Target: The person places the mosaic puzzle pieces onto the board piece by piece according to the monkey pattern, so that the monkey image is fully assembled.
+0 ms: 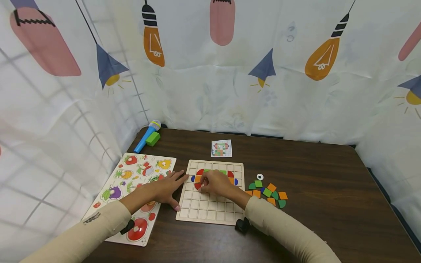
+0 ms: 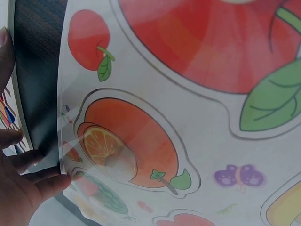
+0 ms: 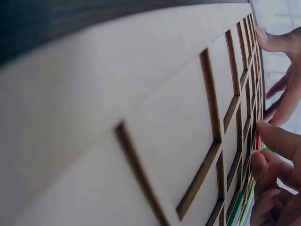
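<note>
A square wooden grid board [image 1: 210, 213] lies on the table, with red, orange, green and blue pieces set in its upper rows. Over these rows, my right hand [image 1: 215, 182] has its fingers curled, thumb and fingertips at a red rounded piece [image 1: 197, 186]. In the right wrist view, a bit of red shows between the thumb [image 3: 277, 139] and finger; the rest is hidden. My left hand [image 1: 166, 188] spreads its fingers at the board's left edge, thumb near the lower left side. Beneath it lies a fruit puzzle board [image 1: 131, 210], seen closely in the left wrist view.
Several loose green, orange and blue pieces [image 1: 271, 187] lie right of the grid board, with a white ring [image 1: 260, 176]. A pattern card [image 1: 222, 148] lies behind it. At the back left are a blue toy microphone [image 1: 144, 139] and a green block [image 1: 153, 139].
</note>
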Motion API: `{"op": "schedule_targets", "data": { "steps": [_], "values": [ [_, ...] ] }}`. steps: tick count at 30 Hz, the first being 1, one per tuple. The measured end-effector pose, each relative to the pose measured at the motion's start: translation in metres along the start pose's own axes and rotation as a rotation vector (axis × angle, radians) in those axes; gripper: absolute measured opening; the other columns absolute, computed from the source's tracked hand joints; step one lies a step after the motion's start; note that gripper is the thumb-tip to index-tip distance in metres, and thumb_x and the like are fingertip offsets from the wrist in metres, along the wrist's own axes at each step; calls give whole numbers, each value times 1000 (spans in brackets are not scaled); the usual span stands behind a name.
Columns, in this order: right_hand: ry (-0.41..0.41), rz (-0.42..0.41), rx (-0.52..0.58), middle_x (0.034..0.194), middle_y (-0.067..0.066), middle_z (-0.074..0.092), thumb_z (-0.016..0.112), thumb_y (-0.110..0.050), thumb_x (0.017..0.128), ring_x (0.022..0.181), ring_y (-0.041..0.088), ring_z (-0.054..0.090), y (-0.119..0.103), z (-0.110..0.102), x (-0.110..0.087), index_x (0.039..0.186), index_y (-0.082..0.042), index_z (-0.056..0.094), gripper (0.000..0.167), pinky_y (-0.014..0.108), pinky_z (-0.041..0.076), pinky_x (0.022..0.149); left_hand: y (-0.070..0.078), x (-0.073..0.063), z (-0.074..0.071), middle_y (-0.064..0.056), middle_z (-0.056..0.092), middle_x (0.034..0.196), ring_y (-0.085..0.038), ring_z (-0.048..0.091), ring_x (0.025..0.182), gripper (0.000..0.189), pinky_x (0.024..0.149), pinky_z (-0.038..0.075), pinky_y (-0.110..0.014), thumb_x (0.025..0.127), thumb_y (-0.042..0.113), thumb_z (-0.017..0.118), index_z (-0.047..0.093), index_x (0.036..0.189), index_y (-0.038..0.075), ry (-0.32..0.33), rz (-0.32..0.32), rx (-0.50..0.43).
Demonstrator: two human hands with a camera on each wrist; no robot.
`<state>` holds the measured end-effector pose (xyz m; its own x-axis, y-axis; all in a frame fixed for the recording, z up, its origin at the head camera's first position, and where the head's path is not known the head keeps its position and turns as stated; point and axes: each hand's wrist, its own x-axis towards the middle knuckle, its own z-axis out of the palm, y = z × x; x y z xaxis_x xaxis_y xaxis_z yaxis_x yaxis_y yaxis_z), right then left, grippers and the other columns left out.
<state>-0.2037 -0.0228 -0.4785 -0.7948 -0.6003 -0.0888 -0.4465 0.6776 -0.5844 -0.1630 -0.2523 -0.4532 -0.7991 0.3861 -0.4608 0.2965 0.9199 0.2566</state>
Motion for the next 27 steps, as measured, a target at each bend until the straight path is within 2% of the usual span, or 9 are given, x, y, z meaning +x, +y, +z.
{"op": "schedule_targets", "data": {
  "steps": [10, 15, 22, 27],
  "values": [
    [17, -24, -1, 74, -8, 64, 82, -29, 85, 63, 4, 54, 3, -6, -6, 93, -14, 74, 19, 21, 44, 58, 1, 0, 0, -19, 16, 167, -50, 14, 151, 118, 113, 30, -66, 70, 62, 82, 22, 161, 14, -9, 10, 5],
    [17, -58, 32, 80, -7, 66, 76, -32, 90, 68, 5, 56, 11, -18, -15, 98, -15, 75, 19, 24, 46, 62, 1, 1, 0, -20, 16, 166, -50, 14, 151, 118, 112, 31, -67, 70, 60, 83, 23, 160, 12, -2, 18, -9],
    [8, -112, 90, 85, -9, 64, 70, -35, 95, 74, 8, 56, 40, -43, -29, 104, -18, 73, 19, 26, 47, 68, 1, 1, 0, -18, 16, 167, -49, 13, 152, 119, 112, 30, -67, 68, 61, 83, 23, 161, 16, -6, -1, -3],
    [8, -144, 168, 91, -5, 67, 71, -27, 95, 68, 13, 54, 64, -61, -44, 108, -13, 73, 19, 25, 46, 61, 0, 1, 0, -19, 16, 167, -49, 14, 152, 120, 112, 30, -67, 69, 61, 83, 22, 161, 15, -2, 1, -5]
  ]
}}
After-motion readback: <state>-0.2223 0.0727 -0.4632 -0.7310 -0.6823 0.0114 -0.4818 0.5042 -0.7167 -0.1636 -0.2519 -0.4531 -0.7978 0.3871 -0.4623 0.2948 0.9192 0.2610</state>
